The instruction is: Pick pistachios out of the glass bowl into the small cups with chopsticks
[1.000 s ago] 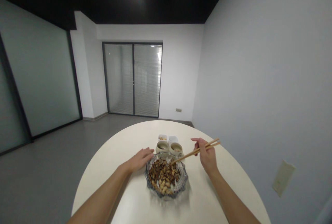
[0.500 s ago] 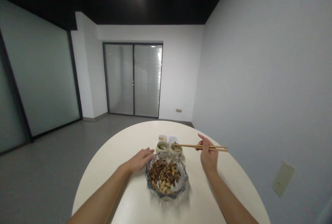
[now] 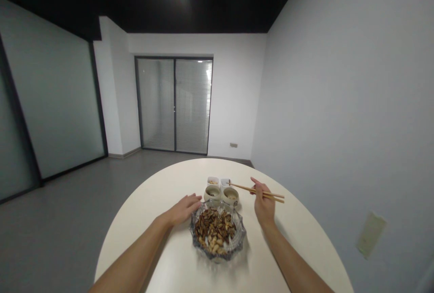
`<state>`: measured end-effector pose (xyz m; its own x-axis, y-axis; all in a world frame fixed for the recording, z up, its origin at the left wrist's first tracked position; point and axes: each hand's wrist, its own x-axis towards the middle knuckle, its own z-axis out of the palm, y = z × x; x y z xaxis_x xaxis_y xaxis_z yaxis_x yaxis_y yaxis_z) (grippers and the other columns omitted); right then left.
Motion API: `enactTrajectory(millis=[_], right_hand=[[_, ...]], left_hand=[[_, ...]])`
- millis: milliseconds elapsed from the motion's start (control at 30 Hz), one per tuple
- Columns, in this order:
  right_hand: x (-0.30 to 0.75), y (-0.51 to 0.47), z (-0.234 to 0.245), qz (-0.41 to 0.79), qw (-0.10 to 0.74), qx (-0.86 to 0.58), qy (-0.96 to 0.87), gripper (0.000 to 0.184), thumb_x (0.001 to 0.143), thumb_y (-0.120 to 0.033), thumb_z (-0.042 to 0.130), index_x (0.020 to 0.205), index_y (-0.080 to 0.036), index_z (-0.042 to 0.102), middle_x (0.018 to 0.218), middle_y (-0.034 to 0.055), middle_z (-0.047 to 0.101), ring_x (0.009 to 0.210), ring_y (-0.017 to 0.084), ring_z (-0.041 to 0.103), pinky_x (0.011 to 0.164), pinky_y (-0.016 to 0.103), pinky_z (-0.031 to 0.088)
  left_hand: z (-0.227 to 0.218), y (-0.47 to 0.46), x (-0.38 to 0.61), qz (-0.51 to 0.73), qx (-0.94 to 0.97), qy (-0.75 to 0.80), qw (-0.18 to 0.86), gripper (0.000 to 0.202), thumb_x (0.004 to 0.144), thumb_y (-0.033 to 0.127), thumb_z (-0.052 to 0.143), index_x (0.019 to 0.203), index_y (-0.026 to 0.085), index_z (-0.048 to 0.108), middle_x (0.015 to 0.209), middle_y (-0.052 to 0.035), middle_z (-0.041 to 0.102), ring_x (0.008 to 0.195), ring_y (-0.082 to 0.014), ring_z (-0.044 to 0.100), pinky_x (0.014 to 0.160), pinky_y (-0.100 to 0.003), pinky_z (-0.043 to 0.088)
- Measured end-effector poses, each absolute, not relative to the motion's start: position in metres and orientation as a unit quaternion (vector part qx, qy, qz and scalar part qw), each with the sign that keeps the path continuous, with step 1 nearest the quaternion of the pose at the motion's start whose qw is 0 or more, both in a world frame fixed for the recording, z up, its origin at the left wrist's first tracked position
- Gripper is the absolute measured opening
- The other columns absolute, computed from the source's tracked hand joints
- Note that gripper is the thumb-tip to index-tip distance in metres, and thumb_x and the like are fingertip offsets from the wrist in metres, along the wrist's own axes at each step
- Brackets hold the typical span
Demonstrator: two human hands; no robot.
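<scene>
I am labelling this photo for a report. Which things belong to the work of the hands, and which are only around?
In use: right hand holding chopsticks; left hand by the glass bowl of seeds and nuts; left round cup; right round cup; left square dish; right square dish.
Only around: table; glass doors; wall socket.

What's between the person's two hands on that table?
In the head view, a glass bowl of seeds lies between the left hand and the right hand.
</scene>
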<state>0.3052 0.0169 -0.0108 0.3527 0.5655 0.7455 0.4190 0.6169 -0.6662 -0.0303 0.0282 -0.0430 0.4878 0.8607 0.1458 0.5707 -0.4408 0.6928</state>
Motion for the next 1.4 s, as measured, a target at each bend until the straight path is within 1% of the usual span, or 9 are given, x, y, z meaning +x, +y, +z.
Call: enactTrajectory(millis=[167,300,467,633,800,967,1067,1200,1400], right_hand=[[0.305,0.021,-0.017,0.065,0.68,-0.424,-0.595,0.057,0.101,-0.066,0.052,0.109,-0.019,0.083,0.087,0.008,0.074,0.079,0.025,0.068,0.076,0.04,0.055],[0.309,0.018,-0.015,0.064,0.679,-0.422,-0.598,0.055,0.102,-0.065,0.054,0.108,-0.019,0.083,0.089,0.008,0.074,0.082,0.025,0.068,0.078,0.04,0.055],[0.314,0.005,0.003,0.067,0.702,-0.398,-0.587,0.057,0.102,-0.067,0.053,0.105,-0.019,0.083,0.076,0.0044,0.069,0.071,0.022,0.065,0.069,0.036,0.054],[0.313,-0.007,0.02,0.146,0.715,-0.37,-0.576,0.061,0.097,-0.073,0.057,0.078,-0.019,0.078,0.061,0.0032,0.066,0.054,0.018,0.06,0.053,0.03,0.05],[0.309,-0.014,0.024,0.179,0.685,-0.377,-0.597,0.066,0.097,-0.077,0.054,0.07,-0.02,0.073,0.05,0.0013,0.058,0.047,0.016,0.054,0.047,0.027,0.046],[0.309,-0.016,0.025,0.176,0.649,-0.394,-0.627,0.072,0.096,-0.082,0.048,0.069,-0.02,0.072,0.049,0.001,0.056,0.047,0.015,0.052,0.046,0.026,0.043],[0.306,-0.019,0.027,0.184,0.607,-0.386,-0.67,0.072,0.096,-0.082,0.048,0.068,-0.02,0.072,0.05,0.0007,0.055,0.048,0.015,0.051,0.047,0.026,0.043],[0.302,-0.024,0.029,0.197,0.561,-0.372,-0.713,0.069,0.098,-0.077,0.048,0.071,-0.019,0.074,0.053,0.0008,0.057,0.05,0.015,0.054,0.048,0.026,0.046],[0.297,-0.029,0.034,0.19,0.552,-0.366,-0.724,0.064,0.1,-0.071,0.05,0.072,-0.019,0.075,0.052,-0.0003,0.055,0.046,0.015,0.051,0.044,0.025,0.043]], left_hand=[[-0.041,0.026,-0.03,0.247,0.815,0.439,0.288,0.076,0.1,0.08,0.036,0.135,0.025,0.074,0.163,-0.0096,0.052,0.158,-0.0406,0.033,0.132,-0.062,0.013],[-0.04,0.025,-0.03,0.251,0.814,0.439,0.287,0.074,0.1,0.08,0.037,0.133,0.025,0.075,0.163,-0.0096,0.053,0.158,-0.0408,0.034,0.132,-0.062,0.014],[-0.041,0.027,-0.031,0.247,0.815,0.44,0.285,0.072,0.101,0.078,0.037,0.137,0.026,0.073,0.163,-0.0091,0.052,0.158,-0.0397,0.034,0.132,-0.061,0.014],[-0.044,0.028,-0.031,0.242,0.816,0.443,0.28,0.074,0.101,0.077,0.036,0.141,0.025,0.07,0.163,-0.01,0.052,0.159,-0.0384,0.033,0.133,-0.06,0.014],[-0.048,0.032,-0.032,0.252,0.812,0.444,0.285,0.072,0.1,0.077,0.039,0.14,0.026,0.071,0.162,-0.0086,0.054,0.158,-0.0375,0.034,0.133,-0.058,0.013],[-0.047,0.032,-0.032,0.249,0.814,0.44,0.285,0.073,0.1,0.078,0.038,0.137,0.026,0.073,0.162,-0.0084,0.054,0.159,-0.038,0.034,0.134,-0.058,0.012],[-0.045,0.03,-0.031,0.252,0.812,0.44,0.288,0.073,0.1,0.079,0.039,0.138,0.025,0.072,0.162,-0.0095,0.054,0.158,-0.0383,0.034,0.133,-0.059,0.012],[-0.044,0.028,-0.031,0.253,0.808,0.444,0.292,0.073,0.099,0.08,0.039,0.137,0.027,0.072,0.162,-0.0079,0.054,0.159,-0.0371,0.034,0.134,-0.057,0.012],[-0.043,0.029,-0.03,0.244,0.812,0.445,0.288,0.076,0.099,0.082,0.036,0.135,0.026,0.073,0.163,-0.0085,0.053,0.159,-0.0379,0.034,0.133,-0.059,0.012]])
